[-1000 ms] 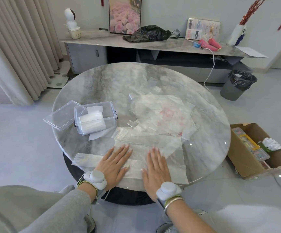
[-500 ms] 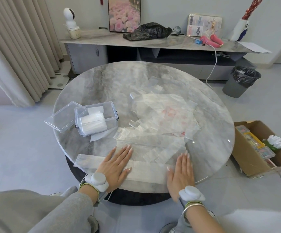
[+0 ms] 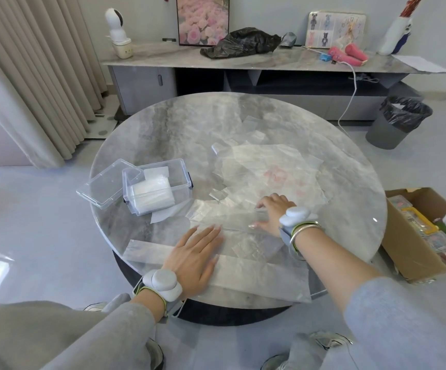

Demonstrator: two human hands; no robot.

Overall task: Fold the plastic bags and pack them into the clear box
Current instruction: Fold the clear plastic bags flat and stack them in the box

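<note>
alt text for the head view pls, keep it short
A person's left hand presses flat on a long folded plastic bag at the near edge of a round marble table, while the right hand reaches onto loose bags farther in. A clear box holding folded bags sits at left, lid beside it.

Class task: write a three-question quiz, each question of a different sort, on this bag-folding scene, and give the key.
1. True or false: the clear box is empty.
2. The left hand lies: A flat on a plastic bag; B curled round the box; C raised in the air.
3. Fill in: in the picture, the lid lies to the ___ of the box.

Key: 1 false, folded bags lie inside; 2 A; 3 left.
</note>
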